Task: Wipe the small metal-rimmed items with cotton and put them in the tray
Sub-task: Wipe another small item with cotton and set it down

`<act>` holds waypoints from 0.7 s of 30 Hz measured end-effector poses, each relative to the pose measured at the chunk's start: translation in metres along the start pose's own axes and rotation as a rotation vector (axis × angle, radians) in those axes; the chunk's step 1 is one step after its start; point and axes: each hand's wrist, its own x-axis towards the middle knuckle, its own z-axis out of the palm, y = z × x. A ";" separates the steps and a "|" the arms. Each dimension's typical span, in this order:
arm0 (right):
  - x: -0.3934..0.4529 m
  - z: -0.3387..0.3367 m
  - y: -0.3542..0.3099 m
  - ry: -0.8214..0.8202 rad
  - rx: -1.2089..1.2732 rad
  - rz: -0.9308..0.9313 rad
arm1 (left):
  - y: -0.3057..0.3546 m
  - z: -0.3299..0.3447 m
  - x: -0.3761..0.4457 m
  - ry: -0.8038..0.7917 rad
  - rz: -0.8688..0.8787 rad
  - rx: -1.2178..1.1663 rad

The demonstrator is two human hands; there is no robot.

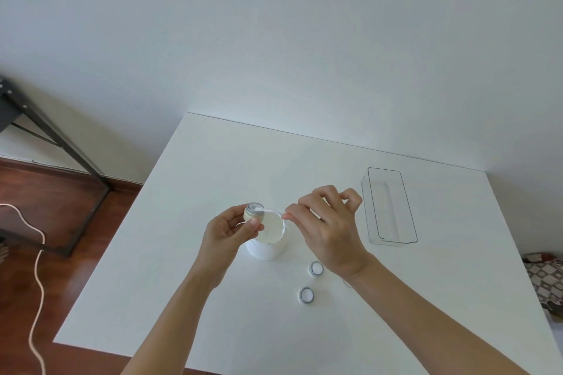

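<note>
My left hand (229,230) holds a small round metal-rimmed item (253,212) between thumb and fingers, above the table. My right hand (327,227) pinches a white cotton swab (272,211) whose tip touches the top of that item. Two more metal-rimmed items lie on the table: one (316,269) by my right wrist, another (306,295) nearer to me. A clear rectangular tray (411,224) stands to the right of my right hand with nothing visible inside.
A white round container (268,248) with its lid tilted open stands on the white table (213,167) just below my hands. A dark metal frame (58,137) and a pale cord (38,256) are on the wooden floor at left.
</note>
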 end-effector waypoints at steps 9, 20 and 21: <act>-0.010 0.008 0.008 -0.153 0.164 0.313 | -0.006 -0.012 -0.001 0.011 0.003 -0.024; -0.012 0.066 -0.021 -0.798 0.024 0.190 | -0.012 -0.024 -0.011 0.016 -0.018 -0.024; -0.013 0.071 -0.022 -0.848 0.035 0.173 | -0.012 -0.025 -0.012 0.018 -0.016 -0.023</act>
